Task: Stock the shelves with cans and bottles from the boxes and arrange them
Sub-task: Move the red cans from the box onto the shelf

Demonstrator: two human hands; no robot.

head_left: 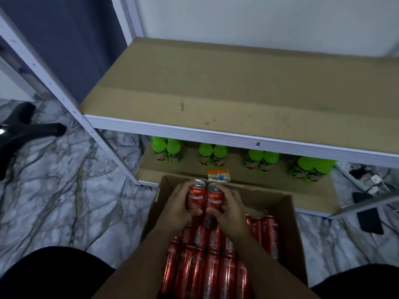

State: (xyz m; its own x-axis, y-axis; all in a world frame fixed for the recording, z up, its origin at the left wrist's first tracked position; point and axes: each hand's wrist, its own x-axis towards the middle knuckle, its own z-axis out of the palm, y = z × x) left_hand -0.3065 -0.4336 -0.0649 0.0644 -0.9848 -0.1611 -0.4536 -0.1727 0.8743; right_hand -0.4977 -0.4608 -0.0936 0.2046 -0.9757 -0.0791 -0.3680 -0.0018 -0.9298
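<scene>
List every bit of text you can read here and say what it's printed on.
"Dew", partly legible: labels of the green bottles on the lower shelf.
Red cans: white script and panels, too blurred to read.
Small carton by the box: print too small to read.
Nothing else carries text.

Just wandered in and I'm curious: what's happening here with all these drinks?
A person is stocking a shelf unit. Each hand holds one red drink can: the left hand grips the left red can, the right hand the right red can, both above an open brown cardboard box full of more red cans. The upper cardboard-lined shelf is bare; green-capped soda bottles stand in pairs on the lower one.
</scene>
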